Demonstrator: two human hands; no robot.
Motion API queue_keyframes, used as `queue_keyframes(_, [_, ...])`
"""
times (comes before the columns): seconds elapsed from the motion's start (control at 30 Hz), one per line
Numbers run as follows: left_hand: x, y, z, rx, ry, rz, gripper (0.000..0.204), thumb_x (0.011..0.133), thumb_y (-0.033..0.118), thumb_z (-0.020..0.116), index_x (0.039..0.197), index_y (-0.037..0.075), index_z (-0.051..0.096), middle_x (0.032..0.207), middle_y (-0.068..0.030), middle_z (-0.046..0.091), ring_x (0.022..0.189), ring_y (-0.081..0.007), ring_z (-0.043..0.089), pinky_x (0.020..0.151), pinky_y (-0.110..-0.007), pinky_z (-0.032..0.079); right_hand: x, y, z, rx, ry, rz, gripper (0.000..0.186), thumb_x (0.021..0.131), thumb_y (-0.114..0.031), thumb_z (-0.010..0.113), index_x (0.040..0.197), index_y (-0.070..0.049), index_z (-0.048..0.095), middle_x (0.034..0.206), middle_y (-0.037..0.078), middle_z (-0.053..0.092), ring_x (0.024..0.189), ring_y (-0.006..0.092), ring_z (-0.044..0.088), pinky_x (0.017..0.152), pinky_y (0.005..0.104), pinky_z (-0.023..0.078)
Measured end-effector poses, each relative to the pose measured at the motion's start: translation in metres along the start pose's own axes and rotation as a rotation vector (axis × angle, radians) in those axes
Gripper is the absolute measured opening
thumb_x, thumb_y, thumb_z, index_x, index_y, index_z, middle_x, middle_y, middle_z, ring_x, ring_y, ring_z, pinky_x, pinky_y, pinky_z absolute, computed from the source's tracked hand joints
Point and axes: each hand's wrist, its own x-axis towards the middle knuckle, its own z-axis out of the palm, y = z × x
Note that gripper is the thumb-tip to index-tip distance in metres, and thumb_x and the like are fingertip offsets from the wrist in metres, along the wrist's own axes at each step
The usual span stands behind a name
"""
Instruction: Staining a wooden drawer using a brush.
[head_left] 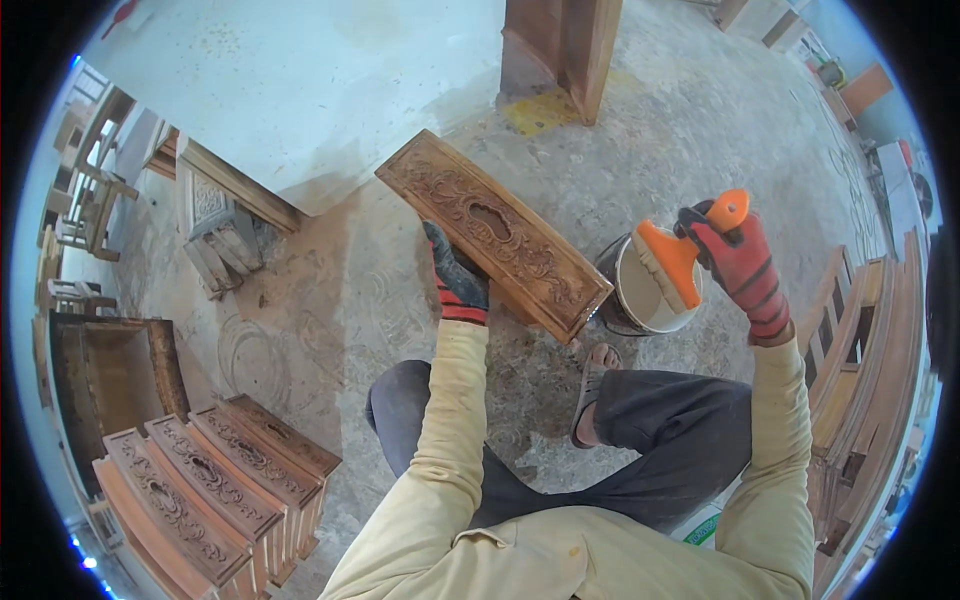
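Observation:
My left hand [458,275], in a red and black work glove, grips the lower long side of a carved wooden drawer [495,230]. The drawer is held tilted in front of me, its scrolled front with an oval recess facing up. My right hand [738,265], gloved the same way, is closed round the orange handle of a wide paintbrush [672,262]. The brush's pale bristles hang over a bucket [632,285] of whitish liquid on the floor. Brush and drawer are apart. Whether the bristles touch the liquid, I cannot tell.
Several carved drawers [190,485] stand in a row at the lower left, beside a dark open wooden case [115,365]. Curved wooden parts [860,350] are stacked at the right. A large white panel [320,90] and a wooden post-like piece [580,60] stand ahead.

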Motion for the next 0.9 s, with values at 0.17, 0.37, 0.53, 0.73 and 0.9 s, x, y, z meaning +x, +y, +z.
queue_keyframes(0.17, [0.015,0.000,-0.015,0.048,-0.008,0.048,0.063,0.096,0.058,0.052,0.136,0.009,0.052,0.130,-0.0111,0.060,0.112,-0.0237,0.060,0.096,-0.035,0.049,0.008,0.007,0.005,-0.114,-0.054,-0.147,0.020,0.082,-0.007,0.064,0.100,0.000,0.068,0.077,0.005,0.066,0.063,0.0167,0.053,0.064,0.0284,0.046])
queue_keyframes(0.37, [0.028,-0.002,-0.013,0.095,-0.045,0.089,0.061,0.096,0.054,0.054,0.135,0.007,0.052,0.128,-0.0108,0.061,0.111,-0.0222,0.061,0.096,-0.033,0.048,0.021,0.025,0.021,-0.077,-0.147,-0.213,0.022,0.080,-0.003,0.061,0.101,0.001,0.067,0.084,0.006,0.068,0.072,0.0195,0.057,0.072,0.0296,0.047])
queue_keyframes(0.53, [0.053,-0.004,0.012,0.106,-0.111,0.066,0.059,0.097,0.056,0.050,0.134,0.009,0.054,0.128,-0.0096,0.062,0.109,-0.0226,0.062,0.096,-0.034,0.050,0.024,0.022,0.017,-0.031,-0.161,-0.266,0.025,0.077,0.001,0.059,0.101,0.001,0.067,0.088,0.007,0.068,0.075,0.0207,0.058,0.073,0.0297,0.047])
queue_keyframes(0.73, [0.109,-0.020,0.036,0.148,-0.113,0.127,0.058,0.098,0.056,0.048,0.133,0.010,0.055,0.127,-0.0086,0.063,0.108,-0.0222,0.063,0.095,-0.033,0.050,0.018,0.011,0.006,-0.035,-0.123,-0.363,0.030,0.074,0.004,0.058,0.102,0.000,0.068,0.091,0.008,0.068,0.075,0.0215,0.059,0.074,0.0297,0.047])
queue_keyframes(0.9, [0.145,-0.044,0.065,0.149,-0.162,0.136,0.058,0.098,0.056,0.048,0.133,0.009,0.055,0.126,-0.0083,0.063,0.107,-0.0217,0.063,0.095,-0.033,0.050,0.017,0.024,-0.018,-0.154,-0.099,-0.291,0.031,0.074,0.004,0.058,0.103,0.000,0.067,0.097,0.008,0.068,0.079,0.0223,0.060,0.074,0.0299,0.048])
